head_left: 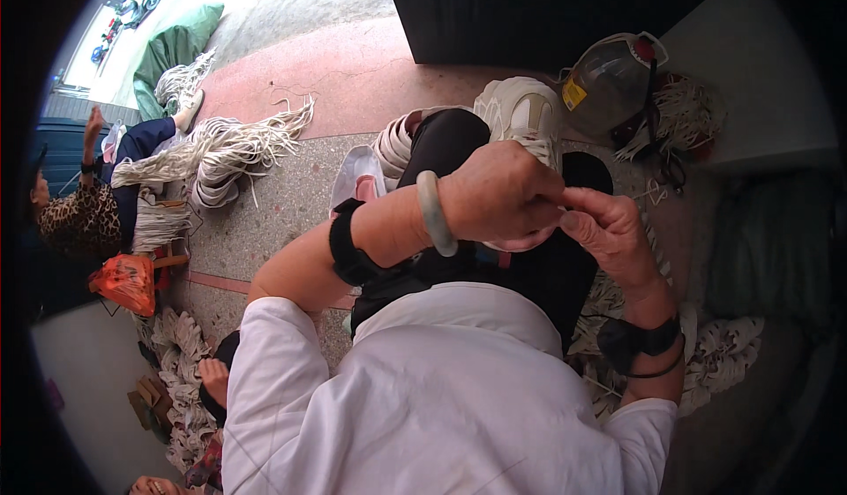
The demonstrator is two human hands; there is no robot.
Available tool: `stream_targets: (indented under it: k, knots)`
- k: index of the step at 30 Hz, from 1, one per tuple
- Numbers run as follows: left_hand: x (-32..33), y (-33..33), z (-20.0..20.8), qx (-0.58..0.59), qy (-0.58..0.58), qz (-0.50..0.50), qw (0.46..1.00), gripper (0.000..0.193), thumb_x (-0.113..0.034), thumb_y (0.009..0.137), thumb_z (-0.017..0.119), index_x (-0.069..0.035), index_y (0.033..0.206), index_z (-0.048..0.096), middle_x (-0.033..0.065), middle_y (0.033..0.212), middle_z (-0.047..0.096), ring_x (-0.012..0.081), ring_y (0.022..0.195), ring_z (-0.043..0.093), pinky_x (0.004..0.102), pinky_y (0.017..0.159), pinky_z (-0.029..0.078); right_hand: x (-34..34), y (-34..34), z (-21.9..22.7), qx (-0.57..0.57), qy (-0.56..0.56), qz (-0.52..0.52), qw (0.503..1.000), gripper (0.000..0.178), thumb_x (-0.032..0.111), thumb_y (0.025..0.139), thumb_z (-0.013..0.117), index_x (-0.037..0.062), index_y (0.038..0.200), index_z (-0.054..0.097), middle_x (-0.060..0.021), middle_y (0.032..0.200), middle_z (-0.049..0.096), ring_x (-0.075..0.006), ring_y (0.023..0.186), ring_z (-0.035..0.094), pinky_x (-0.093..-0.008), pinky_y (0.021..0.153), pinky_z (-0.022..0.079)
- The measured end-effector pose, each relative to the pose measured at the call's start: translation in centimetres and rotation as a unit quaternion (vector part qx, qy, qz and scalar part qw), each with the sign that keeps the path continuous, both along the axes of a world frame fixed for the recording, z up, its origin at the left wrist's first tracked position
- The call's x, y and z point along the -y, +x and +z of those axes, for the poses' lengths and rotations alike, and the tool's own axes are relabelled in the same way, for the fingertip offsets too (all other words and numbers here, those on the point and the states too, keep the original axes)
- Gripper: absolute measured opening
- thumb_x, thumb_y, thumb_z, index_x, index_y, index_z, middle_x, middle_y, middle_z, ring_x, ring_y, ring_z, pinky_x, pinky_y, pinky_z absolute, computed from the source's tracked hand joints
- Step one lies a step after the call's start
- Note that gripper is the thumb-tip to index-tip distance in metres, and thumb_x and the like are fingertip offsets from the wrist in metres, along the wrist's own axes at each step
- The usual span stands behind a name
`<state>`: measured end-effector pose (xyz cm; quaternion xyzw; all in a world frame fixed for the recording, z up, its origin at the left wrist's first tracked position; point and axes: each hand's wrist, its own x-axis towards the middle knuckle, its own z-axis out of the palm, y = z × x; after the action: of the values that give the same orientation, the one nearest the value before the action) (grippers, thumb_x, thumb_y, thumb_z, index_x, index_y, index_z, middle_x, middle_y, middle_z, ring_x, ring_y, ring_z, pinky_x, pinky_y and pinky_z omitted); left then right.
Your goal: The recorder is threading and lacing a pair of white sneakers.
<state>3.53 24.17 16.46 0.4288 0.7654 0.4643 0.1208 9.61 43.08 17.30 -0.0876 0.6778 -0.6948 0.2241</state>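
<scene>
My left hand (503, 191), with a pale bangle on its wrist, is closed in front of my lap. Its fingertips meet those of my right hand (609, 230), whose thumb and forefinger are pinched together. Whatever sits between the fingers is too small and hidden to tell. Beyond the hands, a white sneaker (520, 116) shows between my black-trousered knees. To its left is a coiled bundle of flat pale laces (394, 149). Beside my right forearm, more pale laces (604, 305) lie low down, partly covered by the arm.
A large clear plastic jug (609, 85) stands at the far right, near tangled laces (684, 116) and dark-handled scissors (672, 173). At left, a seated person (84, 213) is beside long lace bundles (229, 146) and an orange bag (125, 283). Another person's hand (214, 378) shows at lower left.
</scene>
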Motion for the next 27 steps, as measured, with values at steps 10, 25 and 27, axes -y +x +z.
stream_targets:
  k: [10, 25, 27]
  knots:
    - [-0.7, -0.3, -0.7, -0.041, 0.005, -0.06, 0.997, 0.006, -0.009, 0.074, 0.063, -0.004, 0.074, 0.061, 0.0097, 0.056, 0.056, 0.0255, 0.052, 0.058, 0.0312, 0.048, 0.044, 0.8, -0.7, -0.9, 0.078, -0.117, -0.025, 0.99, 0.021, 0.014, 0.087, 0.055, -0.0027, 0.097, 0.062, -0.0005, 0.07, 0.058, -0.0049, 0.059, 0.049, -0.019, 0.055, 0.041]
    - [-2.1, -1.4, -6.3, -0.054, -0.093, -0.019, 0.994, 0.006, -0.011, 0.074, 0.059, -0.006, 0.076, 0.061, 0.0094, 0.072, 0.06, 0.0291, 0.068, 0.059, 0.0365, 0.059, 0.047, -9.2, 1.1, -2.1, 0.073, 0.136, -0.111, 0.982, 0.013, 0.013, 0.088, 0.05, 0.0026, 0.088, 0.058, 0.0021, 0.058, 0.051, -0.0005, 0.046, 0.041, -0.0153, 0.041, 0.031]
    - [-2.4, -1.3, -6.0, -0.07, -0.147, -0.029, 0.986, 0.009, -0.011, 0.074, 0.058, -0.006, 0.081, 0.058, 0.0098, 0.072, 0.059, 0.0308, 0.067, 0.059, 0.0373, 0.059, 0.047, -10.5, 1.8, -2.2, 0.086, 0.143, -0.122, 0.978, 0.013, 0.013, 0.088, 0.05, 0.0029, 0.087, 0.058, 0.0022, 0.058, 0.051, -0.0006, 0.046, 0.042, -0.0153, 0.041, 0.031]
